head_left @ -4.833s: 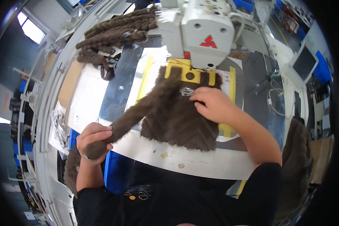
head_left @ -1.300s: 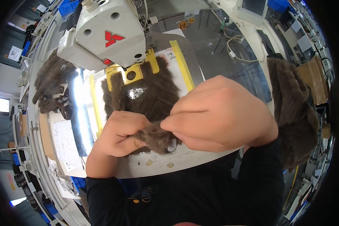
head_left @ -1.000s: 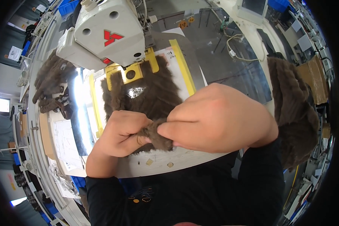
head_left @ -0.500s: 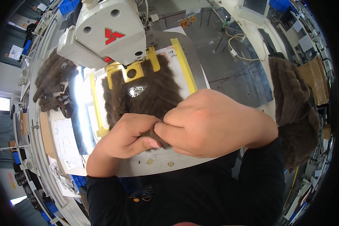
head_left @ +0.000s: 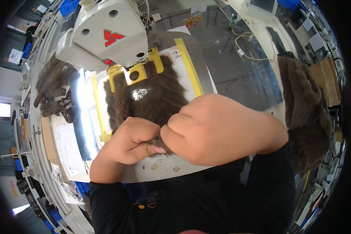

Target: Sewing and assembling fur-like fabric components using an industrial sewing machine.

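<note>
now, head view: pinching the near edge of the brown fur piece (head_left: 152, 99) between both hands, just above the front rim of the white work table (head_left: 160, 171). left hand (head_left: 130, 140) curling shut on the fur's lower edge, thumb and forefinger closing narrow around a small tuft; right hand (head_left: 218, 130) folding over from the right, knuckles up, fingers tucking under and gripping the same tuft, touching the left fingertips. lying away from the fingers, toward the far side: the rest of the fur, running its long axis from the hands up to the yellow clamp frame (head_left: 144, 70) under the white sewing machine head (head_left: 109, 35). sitting about equally near the gripped edge, both hands, the right covering more of it. hanging well apart at the right: another dark fur strip (head_left: 304, 109). piling at the far left: more fur pieces (head_left: 52, 87). not showing clearly under the right palm: how much fur is bunching there.
</note>
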`<state>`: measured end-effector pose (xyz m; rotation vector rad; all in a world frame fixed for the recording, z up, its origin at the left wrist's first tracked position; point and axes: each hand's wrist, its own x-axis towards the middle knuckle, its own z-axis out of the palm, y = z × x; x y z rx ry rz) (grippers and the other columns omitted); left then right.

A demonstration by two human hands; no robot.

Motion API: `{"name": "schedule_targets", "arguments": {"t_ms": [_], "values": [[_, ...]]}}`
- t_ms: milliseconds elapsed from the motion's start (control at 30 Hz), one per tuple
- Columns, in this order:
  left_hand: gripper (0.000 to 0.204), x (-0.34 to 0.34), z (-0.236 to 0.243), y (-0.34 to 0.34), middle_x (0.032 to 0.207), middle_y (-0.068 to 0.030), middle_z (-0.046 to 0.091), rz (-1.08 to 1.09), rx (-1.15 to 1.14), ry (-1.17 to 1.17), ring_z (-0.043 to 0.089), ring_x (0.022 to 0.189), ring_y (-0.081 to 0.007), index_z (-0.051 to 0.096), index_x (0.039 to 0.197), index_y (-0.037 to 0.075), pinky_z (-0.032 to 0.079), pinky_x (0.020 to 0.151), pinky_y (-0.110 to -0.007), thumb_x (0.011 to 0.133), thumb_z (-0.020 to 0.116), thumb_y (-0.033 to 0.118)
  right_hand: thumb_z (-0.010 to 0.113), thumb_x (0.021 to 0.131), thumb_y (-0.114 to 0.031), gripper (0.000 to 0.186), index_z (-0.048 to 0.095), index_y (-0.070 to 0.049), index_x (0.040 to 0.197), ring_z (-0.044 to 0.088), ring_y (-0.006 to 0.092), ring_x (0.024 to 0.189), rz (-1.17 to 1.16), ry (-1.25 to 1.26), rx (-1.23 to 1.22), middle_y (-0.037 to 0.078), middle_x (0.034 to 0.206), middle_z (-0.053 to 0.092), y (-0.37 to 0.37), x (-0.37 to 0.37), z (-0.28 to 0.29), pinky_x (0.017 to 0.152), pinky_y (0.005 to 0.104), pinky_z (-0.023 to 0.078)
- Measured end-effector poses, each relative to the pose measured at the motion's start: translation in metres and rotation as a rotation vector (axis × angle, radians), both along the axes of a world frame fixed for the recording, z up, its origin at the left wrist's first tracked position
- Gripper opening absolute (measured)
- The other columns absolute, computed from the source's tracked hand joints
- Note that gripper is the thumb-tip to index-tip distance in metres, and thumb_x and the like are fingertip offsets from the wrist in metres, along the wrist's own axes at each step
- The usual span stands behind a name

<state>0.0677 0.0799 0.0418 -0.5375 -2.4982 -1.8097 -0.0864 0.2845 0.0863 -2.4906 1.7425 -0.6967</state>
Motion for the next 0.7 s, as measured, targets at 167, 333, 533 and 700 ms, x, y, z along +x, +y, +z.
{"name": "schedule_targets", "arguments": {"t_ms": [167, 333, 533, 700], "values": [[0.023, 0.002, 0.0, -0.001, 0.069, -0.0135, 0.059, -0.048, -0.01, 0.016, 0.059, 0.063, -0.0383, 0.068, 0.085, 0.0, 0.044, 0.056, -0.042, 0.086, 0.08, 0.02, 0.069, 0.075, -0.014, 0.014, 0.06, -0.004, 0.077, 0.057, 0.0208, 0.057, 0.046, -0.038, -0.042, 0.004, 0.067, 0.049, -0.002, 0.001, -0.004, 0.05, 0.0334, 0.046], [0.023, 0.001, 0.002, -0.001, 0.068, -0.0138, 0.059, -0.064, -0.011, 0.024, 0.059, 0.062, -0.0383, 0.067, 0.084, 0.0, 0.044, 0.055, -0.042, 0.086, 0.081, 0.018, 0.071, 0.074, -0.014, 0.014, 0.061, -0.005, 0.078, 0.057, 0.0215, 0.057, 0.046, -0.069, 0.015, 0.004, 0.066, 0.049, -0.002, -0.005, 0.005, 0.049, 0.0346, 0.046], [0.022, 0.0, 0.0, -0.004, 0.068, -0.0143, 0.06, -0.073, -0.021, 0.004, 0.06, 0.062, -0.0381, 0.068, 0.084, 0.0, 0.044, 0.055, -0.041, 0.086, 0.081, 0.017, 0.071, 0.074, -0.012, 0.013, 0.061, -0.006, 0.079, 0.056, 0.0215, 0.057, 0.025, -0.155, 0.028, 0.004, 0.067, 0.049, 0.002, -0.005, 0.006, 0.048, 0.0337, 0.046], [0.022, -0.001, 0.001, 0.0, 0.069, -0.0141, 0.062, -0.065, 0.007, -0.001, 0.062, 0.063, -0.0374, 0.068, 0.083, -0.001, 0.045, 0.055, -0.04, 0.086, 0.081, 0.017, 0.07, 0.074, -0.013, 0.014, 0.061, -0.004, 0.079, 0.055, 0.0201, 0.056, 0.066, -0.047, -0.02, 0.004, 0.068, 0.049, -0.001, -0.003, 0.001, 0.048, 0.0331, 0.045]]}}
